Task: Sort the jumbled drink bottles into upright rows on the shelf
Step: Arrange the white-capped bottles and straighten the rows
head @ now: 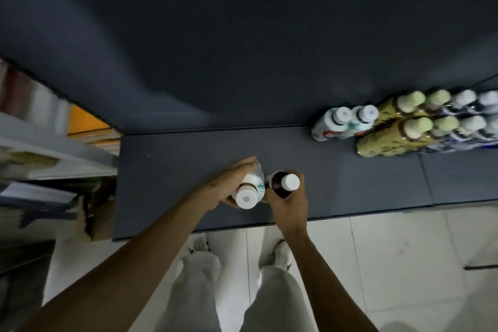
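Fingers of left hand wrap a white-capped pale bottle, right hand a dark bottle

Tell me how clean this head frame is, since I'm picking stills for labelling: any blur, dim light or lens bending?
Head view: dim overall, the dark grey shelf underlit; motion blur smears the stacked goods at the left edge and softens the upright bottle rows at the right; wide-angle bending curves the shelf edges; the white-capped bottles in the left hand and right hand stay fairly sharp.
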